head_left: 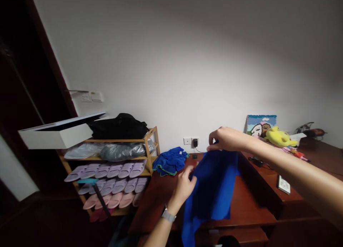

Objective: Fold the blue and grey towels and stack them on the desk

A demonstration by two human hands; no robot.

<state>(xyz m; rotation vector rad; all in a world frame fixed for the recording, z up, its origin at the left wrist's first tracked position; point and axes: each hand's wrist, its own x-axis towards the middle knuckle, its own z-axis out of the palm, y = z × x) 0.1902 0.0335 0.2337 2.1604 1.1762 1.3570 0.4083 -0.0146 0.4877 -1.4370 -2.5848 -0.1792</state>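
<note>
A blue cloth (213,189) hangs in the air over a dark wooden desk (249,207). My right hand (223,138) pinches its upper corner, raised above the desk. Lower down, my left hand (184,186) grips the cloth's left edge; a watch sits on that wrist. The cloth's bottom end droops past the desk's front edge. A second blue cloth (170,161) lies crumpled on the desk's far left corner.
A wooden shoe rack (150,150) with several pale slippers stands at the left, with a black bag (119,127) and a white box (57,134) on top. A yellow plush toy (280,137), a picture and a remote (283,184) lie at right. A charger is plugged into the wall socket (194,142).
</note>
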